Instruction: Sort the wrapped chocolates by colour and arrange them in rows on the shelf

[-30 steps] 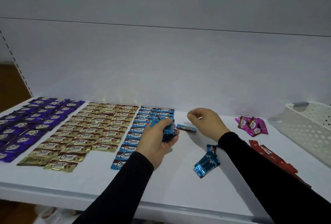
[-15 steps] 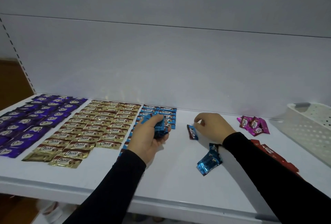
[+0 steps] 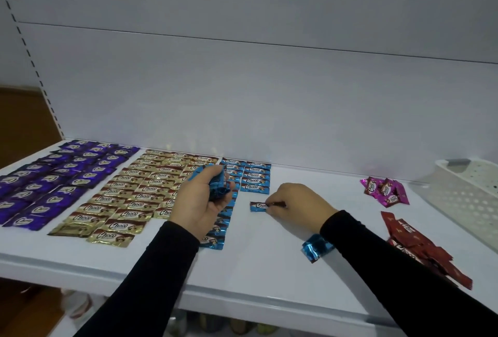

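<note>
— Three sorted blocks on the shelf (image 3: 269, 269)?
— Yes: purple wrappers (image 3: 62, 175), gold wrappers (image 3: 140, 191), blue rows (image 3: 256, 176), all reading "Choco".
— Hands?
— Left hand (image 3: 200, 202) grips a blue bundle (image 3: 218, 184); right hand (image 3: 296, 203) pinches one blue chocolate (image 3: 258, 206) below the blue rows.

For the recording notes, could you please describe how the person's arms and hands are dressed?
Both arms wear long, plain black sleeves that end at the wrists. The left hand and right hand are bare: no gloves, and no rings, watch or markings are visible.
</note>
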Motion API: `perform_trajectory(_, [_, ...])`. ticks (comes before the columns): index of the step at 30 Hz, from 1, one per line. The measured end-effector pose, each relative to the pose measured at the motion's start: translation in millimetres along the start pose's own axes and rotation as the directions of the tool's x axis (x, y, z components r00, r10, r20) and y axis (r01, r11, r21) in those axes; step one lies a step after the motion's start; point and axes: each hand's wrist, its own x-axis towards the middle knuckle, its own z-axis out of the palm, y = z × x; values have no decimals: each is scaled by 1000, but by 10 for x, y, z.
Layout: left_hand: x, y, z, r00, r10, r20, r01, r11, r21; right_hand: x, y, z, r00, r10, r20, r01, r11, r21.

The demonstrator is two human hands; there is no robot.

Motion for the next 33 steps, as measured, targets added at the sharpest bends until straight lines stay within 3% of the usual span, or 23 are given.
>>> perform_trajectory(9, [-15, 144, -189, 999, 21, -34, -22, 1000, -18, -40, -214, 72, 993, -31, -117, 44, 993, 106])
perform_trajectory(14, [-5, 141, -232, 999, 1, -40, -2, 1000, -27, -106, -264, 143, 992, -113, 52, 116, 992, -45])
perform_trajectory(33, [42, 166, -350, 999, -12, -51, 10, 1000, -28, 116, -415, 246, 997, 14, 76, -7, 995, -95])
